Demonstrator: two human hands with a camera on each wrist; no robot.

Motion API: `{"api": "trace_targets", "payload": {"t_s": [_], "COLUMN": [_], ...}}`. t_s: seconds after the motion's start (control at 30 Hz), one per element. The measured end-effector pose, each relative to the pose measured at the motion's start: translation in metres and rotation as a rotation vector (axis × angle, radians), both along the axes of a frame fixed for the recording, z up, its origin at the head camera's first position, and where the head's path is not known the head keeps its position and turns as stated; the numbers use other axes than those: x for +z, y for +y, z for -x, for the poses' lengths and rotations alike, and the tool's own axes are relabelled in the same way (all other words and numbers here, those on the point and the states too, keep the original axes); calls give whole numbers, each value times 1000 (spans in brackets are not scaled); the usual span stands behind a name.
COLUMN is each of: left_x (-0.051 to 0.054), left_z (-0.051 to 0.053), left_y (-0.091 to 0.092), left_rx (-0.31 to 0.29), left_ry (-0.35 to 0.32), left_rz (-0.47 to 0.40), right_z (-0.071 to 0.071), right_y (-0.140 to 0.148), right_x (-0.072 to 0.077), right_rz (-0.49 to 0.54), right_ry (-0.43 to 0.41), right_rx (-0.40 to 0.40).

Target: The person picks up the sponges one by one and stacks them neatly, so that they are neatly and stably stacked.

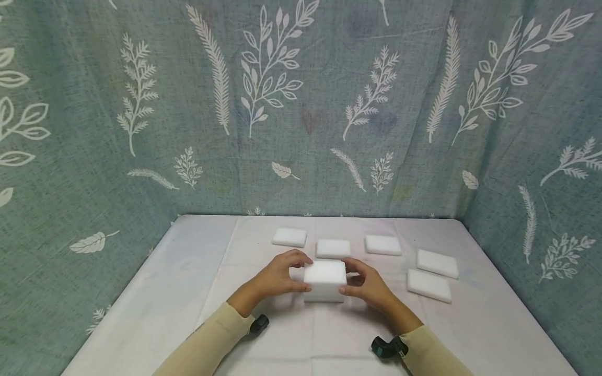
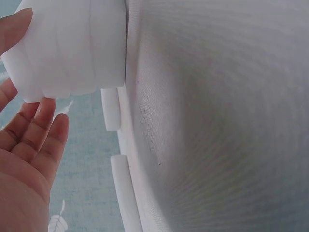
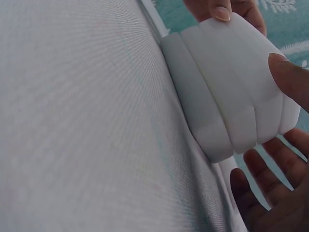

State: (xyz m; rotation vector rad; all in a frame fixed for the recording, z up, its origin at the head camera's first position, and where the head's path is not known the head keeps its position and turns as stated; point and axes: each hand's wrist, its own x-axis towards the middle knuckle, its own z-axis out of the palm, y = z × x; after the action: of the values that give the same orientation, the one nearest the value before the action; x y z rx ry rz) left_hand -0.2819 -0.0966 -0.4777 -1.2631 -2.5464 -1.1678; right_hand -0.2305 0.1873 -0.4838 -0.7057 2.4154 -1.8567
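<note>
A stack of several white sponge-like blocks (image 1: 324,282) stands on the table in the middle of the head view. My left hand (image 1: 278,275) holds its left side, thumb near the front edge and fingers toward the back. From the right, my right hand (image 1: 372,288) grips the opposite side in the same way. In the left wrist view, the layered blocks (image 2: 72,48) lie between the thumb and fingertips of the left hand (image 2: 24,164). The right wrist view shows the blocks (image 3: 212,92) flush in layers, with the right thumb (image 3: 289,79) against the upper ones.
Behind the stack lie single white blocks, one at the back left (image 1: 289,237), one just behind it (image 1: 333,249) and one farther right (image 1: 383,245). Two more blocks (image 1: 437,262) (image 1: 429,285) sit close together at the right. Patterned curtains (image 1: 305,156) surround the white-covered table (image 1: 188,261).
</note>
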Motion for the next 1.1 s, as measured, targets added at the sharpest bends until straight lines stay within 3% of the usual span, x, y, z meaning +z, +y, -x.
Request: {"api": "trace_targets", "payload": {"t_s": [0.33,0.5,0.83,1.1], "left_x": [3,8,12,18], "left_z": [2,7,33,49], "left_y": [0,-3,-19,-25], "left_rx": [7,1,65,120], "left_ry": [15,-25,-5,-8], "left_rz": [16,12,2,60], "right_z": [0,2,2,1], "right_y": [-4,-3,-1,-1], "right_x": [6,6,3,2], "right_rz": [-11,-21,-24,-18], "right_ry": [58,66,60,0], "right_rx": [-25,-29,-20,-22]}}
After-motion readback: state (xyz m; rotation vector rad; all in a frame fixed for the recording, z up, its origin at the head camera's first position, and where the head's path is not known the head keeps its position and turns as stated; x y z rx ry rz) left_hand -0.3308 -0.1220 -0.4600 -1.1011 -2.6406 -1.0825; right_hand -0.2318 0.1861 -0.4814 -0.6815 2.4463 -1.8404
